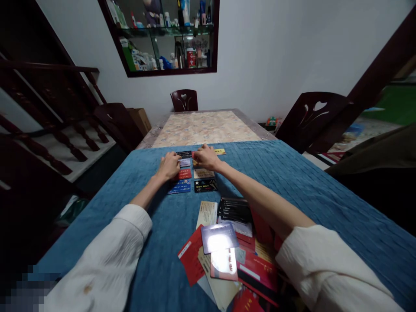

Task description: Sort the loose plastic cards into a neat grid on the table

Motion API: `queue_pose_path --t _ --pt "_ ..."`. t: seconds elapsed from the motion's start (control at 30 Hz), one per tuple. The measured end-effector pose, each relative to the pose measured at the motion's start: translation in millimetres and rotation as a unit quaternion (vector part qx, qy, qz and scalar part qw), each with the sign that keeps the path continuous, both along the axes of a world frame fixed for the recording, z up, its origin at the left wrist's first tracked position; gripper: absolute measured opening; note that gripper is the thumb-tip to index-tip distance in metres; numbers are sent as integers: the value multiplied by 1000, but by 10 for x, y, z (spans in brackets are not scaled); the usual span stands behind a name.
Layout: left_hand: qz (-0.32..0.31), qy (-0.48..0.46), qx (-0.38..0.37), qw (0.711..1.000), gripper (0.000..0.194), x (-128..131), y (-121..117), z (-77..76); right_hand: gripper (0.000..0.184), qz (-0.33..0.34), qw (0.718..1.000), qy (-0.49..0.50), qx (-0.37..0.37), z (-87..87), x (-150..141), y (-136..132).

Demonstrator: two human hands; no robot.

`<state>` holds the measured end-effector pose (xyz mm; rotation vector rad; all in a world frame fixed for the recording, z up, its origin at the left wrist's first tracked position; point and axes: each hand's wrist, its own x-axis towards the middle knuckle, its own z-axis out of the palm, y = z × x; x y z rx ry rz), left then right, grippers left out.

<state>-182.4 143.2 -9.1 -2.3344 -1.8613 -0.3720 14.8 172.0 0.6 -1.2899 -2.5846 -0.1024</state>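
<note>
Now both flat, empty hands, left hand (169, 166) and right hand (205, 157), press cards (191, 175) mid-frame on the blue tabletop (292, 182).

Small plastic cards lie flat in two neat columns on the blue cloth: a black card (184, 154), a pale card (185, 163), a red card (183, 174), a blue card (180, 186); beside them a tan card (203, 173), a black VIP card (205, 185), and what seems a yellow card (220, 151).
</note>
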Motion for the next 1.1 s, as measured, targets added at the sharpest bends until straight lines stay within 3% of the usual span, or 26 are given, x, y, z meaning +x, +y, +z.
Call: queue_pose_path --t 0.37,0.7,1.1 --pt "-69 -22 14 997 29 295 -644 -19 23 44 999 6 18 -10 319 -617" --pt "-144 -40 34 988 22 502 -1231 -122 20 89 995 23 45 -148 617 -1226" --pt "-181 -54 8 982 22 573 -1808 -181 16 103 992 51 44 -235 997 -1793"
